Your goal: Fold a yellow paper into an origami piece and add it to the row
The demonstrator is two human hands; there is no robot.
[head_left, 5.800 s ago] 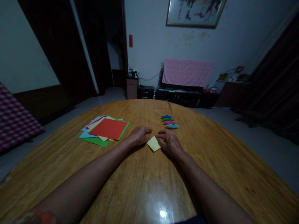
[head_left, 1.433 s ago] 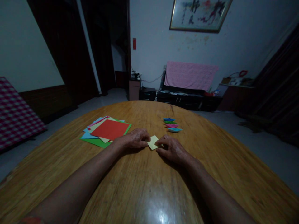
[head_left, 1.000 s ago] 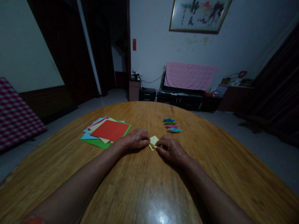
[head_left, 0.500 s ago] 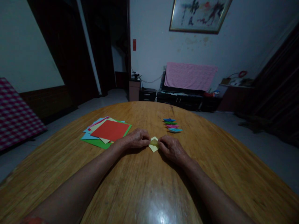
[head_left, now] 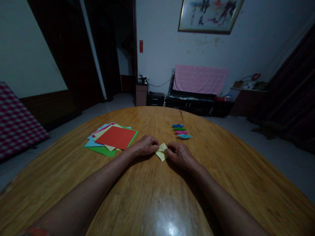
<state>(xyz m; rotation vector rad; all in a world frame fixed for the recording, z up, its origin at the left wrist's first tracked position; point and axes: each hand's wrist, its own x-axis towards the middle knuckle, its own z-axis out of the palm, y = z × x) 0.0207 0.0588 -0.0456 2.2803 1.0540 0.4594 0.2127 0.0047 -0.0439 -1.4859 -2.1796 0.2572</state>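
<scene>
A small folded piece of pale yellow paper [head_left: 162, 153] lies low over the wooden table, one corner toward me and one away. My left hand [head_left: 147, 145] pinches its left side between thumb and fingers. On the right side, my right hand [head_left: 180, 154] grips it the same way. The fingertips of both hands hide the paper's side corners. Beyond my right hand stands a short row of folded paper boats: blue [head_left: 178, 126], green [head_left: 179, 129], pink [head_left: 181, 132] and light blue [head_left: 184, 136].
A loose stack of square coloured sheets, with a red sheet [head_left: 116, 137] on top, lies left of my left hand. The round wooden table [head_left: 137, 203] spreads all around. Past its far edge is a low black cabinet [head_left: 189, 104] with a pink cloth [head_left: 200, 78] above it.
The yellow paper has changed shape between my fingers: its middle now looks flatter and more spread out. Both hands have barely shifted. The boats and the stack stay put.
</scene>
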